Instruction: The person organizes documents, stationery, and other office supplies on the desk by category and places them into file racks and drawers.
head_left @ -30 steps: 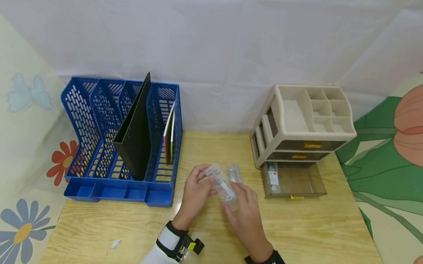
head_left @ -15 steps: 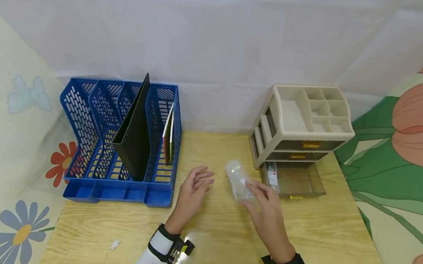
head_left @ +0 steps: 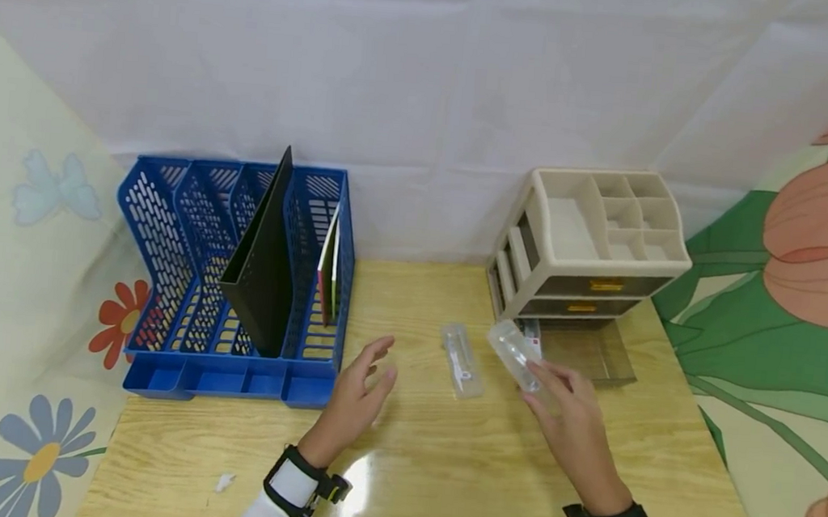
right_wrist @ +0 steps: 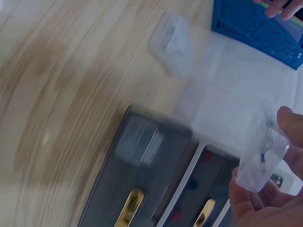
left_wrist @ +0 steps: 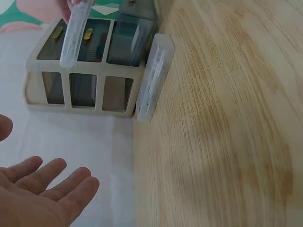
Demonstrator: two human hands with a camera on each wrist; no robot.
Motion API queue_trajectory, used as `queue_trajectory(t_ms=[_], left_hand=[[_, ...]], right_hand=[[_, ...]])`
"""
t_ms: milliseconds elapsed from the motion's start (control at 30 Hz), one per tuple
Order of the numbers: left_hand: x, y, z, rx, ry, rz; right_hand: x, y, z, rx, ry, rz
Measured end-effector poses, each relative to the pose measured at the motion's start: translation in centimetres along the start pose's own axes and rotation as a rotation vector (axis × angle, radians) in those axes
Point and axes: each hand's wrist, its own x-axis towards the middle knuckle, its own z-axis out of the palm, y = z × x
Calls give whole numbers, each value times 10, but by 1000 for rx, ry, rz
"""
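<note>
In the head view my right hand (head_left: 567, 421) pinches a slim clear plastic case (head_left: 512, 351) by its near end. The case is raised and overlaps the left part of the pulled-out bottom drawer (head_left: 613, 363). The right wrist view shows thumb and fingers gripping this case (right_wrist: 262, 161), with a small item dimly visible inside. A second, similar case (head_left: 461, 361) lies on the table between my hands. My left hand (head_left: 350, 404) holds nothing, thumb apart from the fingers, left of that case. Inside the drawer, along its left side, are a clear packet and a red-and-white label (head_left: 531, 333).
The drawer cabinet (head_left: 556, 255) stands at the back right, with compartments on top. A blue file rack (head_left: 313, 376) at the left holds a black folder (head_left: 266, 287) and thin booklets (head_left: 329, 268). A white scrap (head_left: 224, 482) lies near the front left.
My left hand has let go of the case and drawn back toward the lower left. My right hand has carried it rightward to the open drawer. The second case has stayed on the table.
</note>
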Motion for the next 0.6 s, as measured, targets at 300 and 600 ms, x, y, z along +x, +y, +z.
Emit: queue_trajectory(t_ms=[300,600], left_hand=[[-7,-14,-15,300,-74,252],[-14,-21,-24,583,-137,418]], right_hand=[[4,37,-24,-53,-56,-7],[20,64,-38,-119,-169,15]])
